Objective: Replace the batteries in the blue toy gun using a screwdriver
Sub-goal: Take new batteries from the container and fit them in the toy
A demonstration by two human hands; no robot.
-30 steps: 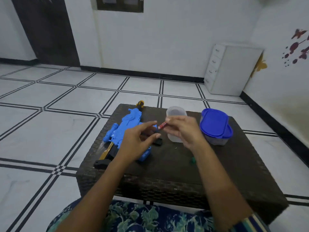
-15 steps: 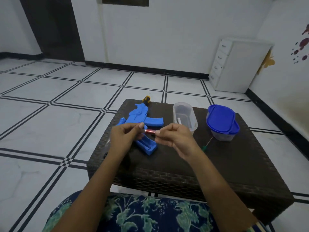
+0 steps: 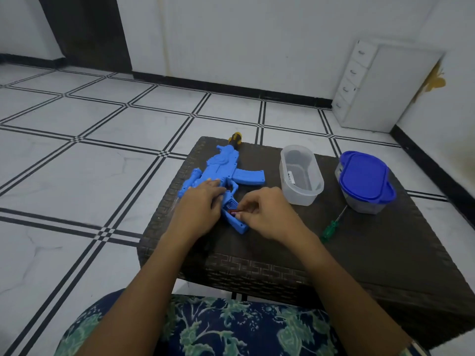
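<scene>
Blue toy gun (image 3: 226, 165) lies flat on the left side of the desk (image 3: 385, 253), with its yellow-black muzzle at the far edge. I see the grip compartment open, with a red-black battery (image 3: 233, 212) sitting in it. My right hand (image 3: 267, 217) pinches that battery with curled fingertips. My left hand (image 3: 199, 205) presses on the gun body, fingers fairly straight. Green screwdriver (image 3: 331, 228) lies right of the hands, untouched. Clear tub (image 3: 300, 176) sits beyond it, with the blue-lidded tub (image 3: 365, 181) beside that. White drawer unit (image 3: 385, 86) is against the far wall.

Home room: tiled floor (image 3: 108, 129), white drawer chest (image 3: 380, 88), wicker table (image 3: 385, 253).
</scene>
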